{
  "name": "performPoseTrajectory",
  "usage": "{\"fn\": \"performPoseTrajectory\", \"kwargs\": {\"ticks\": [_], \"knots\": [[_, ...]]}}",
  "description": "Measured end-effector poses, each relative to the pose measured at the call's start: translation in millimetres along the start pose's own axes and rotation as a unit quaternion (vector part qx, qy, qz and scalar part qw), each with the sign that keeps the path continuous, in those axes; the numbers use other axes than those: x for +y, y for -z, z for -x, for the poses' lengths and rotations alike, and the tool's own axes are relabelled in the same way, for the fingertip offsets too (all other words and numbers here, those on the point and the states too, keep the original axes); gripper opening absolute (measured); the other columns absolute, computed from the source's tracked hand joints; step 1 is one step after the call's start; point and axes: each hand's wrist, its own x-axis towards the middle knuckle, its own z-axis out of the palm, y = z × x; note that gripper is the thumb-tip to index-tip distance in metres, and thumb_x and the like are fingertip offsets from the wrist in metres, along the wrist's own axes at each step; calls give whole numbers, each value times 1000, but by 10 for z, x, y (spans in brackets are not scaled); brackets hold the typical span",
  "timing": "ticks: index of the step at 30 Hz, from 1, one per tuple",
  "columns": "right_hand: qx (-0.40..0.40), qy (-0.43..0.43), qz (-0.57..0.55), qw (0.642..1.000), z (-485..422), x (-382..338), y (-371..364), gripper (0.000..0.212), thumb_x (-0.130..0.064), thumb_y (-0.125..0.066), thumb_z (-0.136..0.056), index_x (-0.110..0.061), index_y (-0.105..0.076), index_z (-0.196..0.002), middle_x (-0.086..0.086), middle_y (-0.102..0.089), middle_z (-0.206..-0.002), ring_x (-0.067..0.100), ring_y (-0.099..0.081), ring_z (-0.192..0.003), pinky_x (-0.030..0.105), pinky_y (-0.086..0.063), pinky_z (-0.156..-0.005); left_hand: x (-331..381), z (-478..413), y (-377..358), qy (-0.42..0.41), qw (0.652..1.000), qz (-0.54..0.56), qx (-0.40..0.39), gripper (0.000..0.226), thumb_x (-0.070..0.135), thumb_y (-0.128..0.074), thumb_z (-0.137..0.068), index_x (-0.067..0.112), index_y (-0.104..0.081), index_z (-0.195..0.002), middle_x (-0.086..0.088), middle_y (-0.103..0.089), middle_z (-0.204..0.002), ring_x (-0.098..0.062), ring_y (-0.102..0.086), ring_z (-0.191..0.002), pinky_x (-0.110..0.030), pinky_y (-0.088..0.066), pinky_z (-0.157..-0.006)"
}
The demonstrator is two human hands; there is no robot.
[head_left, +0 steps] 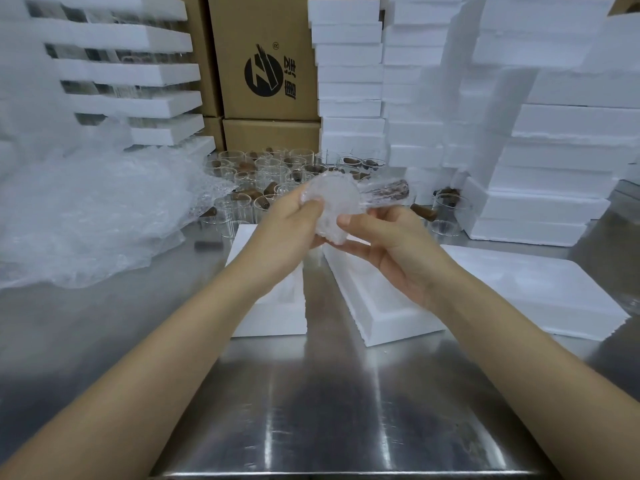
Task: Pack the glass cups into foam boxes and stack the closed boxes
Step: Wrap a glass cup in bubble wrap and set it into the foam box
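While it is held above the middle of the worktop [311, 393], the bubble-wrapped glass cup [330, 206] is gripped by both hands. The left hand [291, 230] is curled round its left side, and the right hand [391, 247] pinches it between the thumb on top and the fingers beneath. 2 open foam boxes [377, 306] lie just below. The cup is judged light, rigid and fragile, and the wrap slippery. Hold is best taken round the padded body, not the brown projecting handle [384, 194].
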Motion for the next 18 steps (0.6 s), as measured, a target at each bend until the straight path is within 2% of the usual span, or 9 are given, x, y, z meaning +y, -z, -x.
{"fn": "performPoseTrajectory", "kwargs": {"ticks": [3,5,7,9,12,14,15,16,18], "knots": [[-33,26,37,998,37,1,-25,44,-6,-75,-77,-5,-62,-119,14,-70,-113,26,-69,-102,32,-56,-84,-33,15,30,-26,999,-38,22,38,13,-33,-103,27,-67,-95,8,-73,-92,-3,-69,-84,-17,-56,-68],[-17,35,77,996,58,27,-62,47,-13,-79,-70,-6,-65,-114,18,-70,-111,28,-69,-102,33,-57,-84,-47,11,48,-39,995,-72,53,37,10,-36,-100,22,-67,-82,8,-70,-75,-3,-66,-70,-20,-56,-62],[15,34,100,994,60,54,-83,52,-17,-82,-65,0,-65,-112,29,-63,-114,33,-67,-103,38,-57,-87,-52,9,51,-45,988,-125,80,37,10,-38,-100,23,-64,-77,3,-66,-72,-9,-63,-67,-32,-57,-68],[7,29,67,997,43,51,-85,46,-18,-81,-65,-6,-68,-108,19,-71,-105,24,-70,-97,32,-58,-82,-27,13,47,-27,991,-116,66,34,15,-39,-102,25,-65,-83,-1,-70,-84,-16,-68,-80,-39,-55,-81],[2,-3,-73,997,12,2,-53,29,-20,-75,-72,-10,-74,-100,8,-74,-103,21,-70,-98,29,-57,-80,44,-22,75,42,999,21,6,36,42,-32,-104,27,-63,-113,6,-68,-114,-9,-62,-109,-37,-46,-99],[19,-17,-125,992,-9,-24,-24,17,-23,-75,-76,-12,-80,-88,8,-74,-102,21,-70,-99,27,-57,-78,77,-64,109,58,992,110,-15,59,55,-22,-101,20,-43,-144,3,-49,-145,-16,-45,-133,-42,-35,-111],[28,-24,-138,990,-12,-28,-17,15,-24,-75,-77,-13,-80,-87,8,-74,-100,22,-70,-100,27,-57,-77,88,-65,121,50,989,137,-26,63,56,-21,-100,18,-31,-150,2,-39,-152,-19,-38,-139,-44,-31,-115],[36,-33,-158,986,-11,-28,-17,17,-24,-74,-78,-13,-79,-89,9,-74,-98,24,-70,-101,27,-58,-74,94,-63,121,36,987,149,-38,64,54,-21,-101,16,-25,-152,1,-35,-155,-21,-35,-141,-46,-29,-116],[46,-59,-210,975,-14,-17,-22,34,-26,-74,-78,-7,-71,-106,14,-69,-103,34,-66,-108,28,-59,-68,83,-47,110,8,990,135,-47,59,48,-24,-102,13,-30,-149,0,-39,-152,-18,-40,-137,-44,-32,-114]]}}
